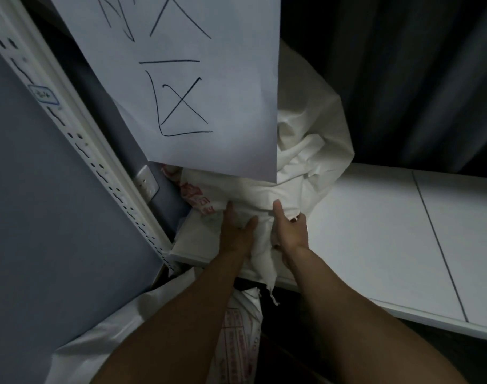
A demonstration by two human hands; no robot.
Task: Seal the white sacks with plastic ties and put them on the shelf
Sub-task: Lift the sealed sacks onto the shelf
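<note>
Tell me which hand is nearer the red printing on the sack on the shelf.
Left. The left hand rests on the sack just beside the red printing; the right hand grips gathered cloth farther to the right.

One wide-angle view from your head, looking forward and down.
The camera sits close above your forearms (181, 314), which rise from the bottom edge to a sack (306, 167) on the shelf (375, 231) at mid-frame; a sheet of paper (195, 92) hangs right by the lens, covering the top centre.
</note>
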